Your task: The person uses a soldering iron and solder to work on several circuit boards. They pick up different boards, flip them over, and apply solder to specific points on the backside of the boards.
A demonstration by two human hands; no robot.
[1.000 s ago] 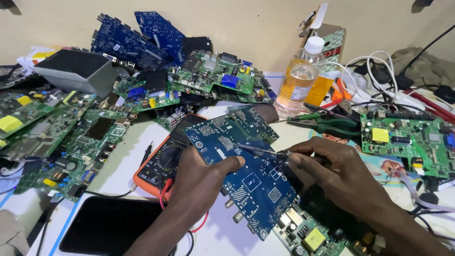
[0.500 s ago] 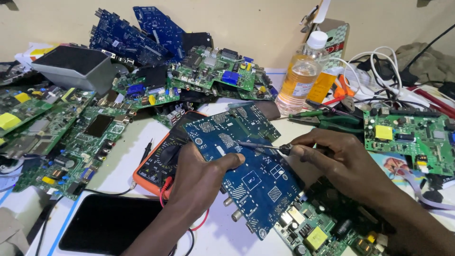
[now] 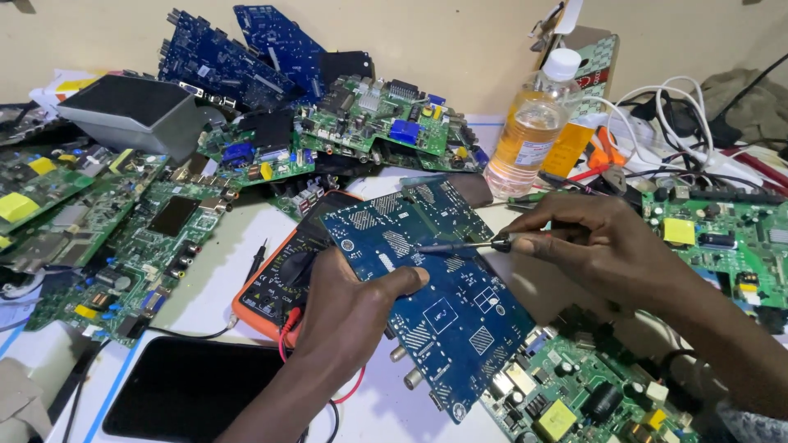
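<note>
My left hand [image 3: 349, 316] grips the near left edge of a blue circuit board [image 3: 435, 295], thumb on its top face, holding it tilted over an orange multimeter [image 3: 275, 283]. My right hand [image 3: 603, 246] pinches a thin black probe [image 3: 460, 244] whose metal tip touches the board's upper middle. The board's underside faces up, showing solder pads and white markings. Silver connectors stick out of its near edge.
Several green and blue circuit boards [image 3: 353, 131] are piled at the back and left, beside a grey metal box [image 3: 135, 111]. A plastic bottle of yellowish liquid [image 3: 529, 131] stands behind. A dark phone [image 3: 193, 398] lies near left; green boards [image 3: 722, 238] and cables lie right.
The view has shifted slightly. My right hand has lifted a little with the probe, whose tip stays on the board's upper middle. My left hand keeps its hold.
</note>
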